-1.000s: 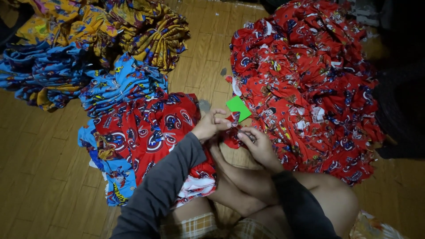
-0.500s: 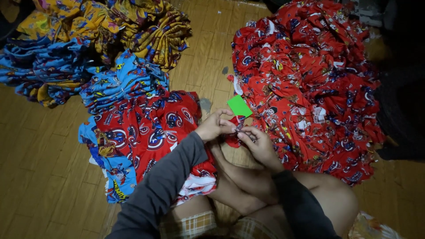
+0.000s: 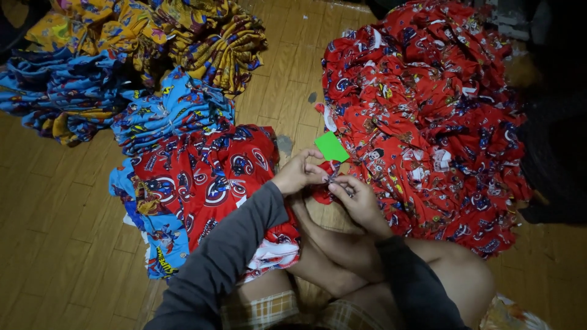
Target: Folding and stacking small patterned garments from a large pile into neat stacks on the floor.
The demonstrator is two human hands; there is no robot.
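Note:
My left hand (image 3: 299,173) and my right hand (image 3: 358,198) meet just above my knees, both pinching a small red printed cloth piece (image 3: 322,189) between their fingertips. A bright green square tag (image 3: 331,146) sticks up from the cloth right behind the fingers. Both arms wear dark grey sleeves. What the fingertips do at the pinch point is too small to make out.
A big heap of red printed garments (image 3: 428,116) lies to the right. A stack of red printed garments (image 3: 211,183) over blue ones (image 3: 174,110) sits at left, with yellow printed garments (image 3: 159,30) behind. The wooden floor (image 3: 55,232) shows at left. My bare legs are folded below.
Both hands stay together on the cloth piece with only small finger shifts. The view has drifted slightly.

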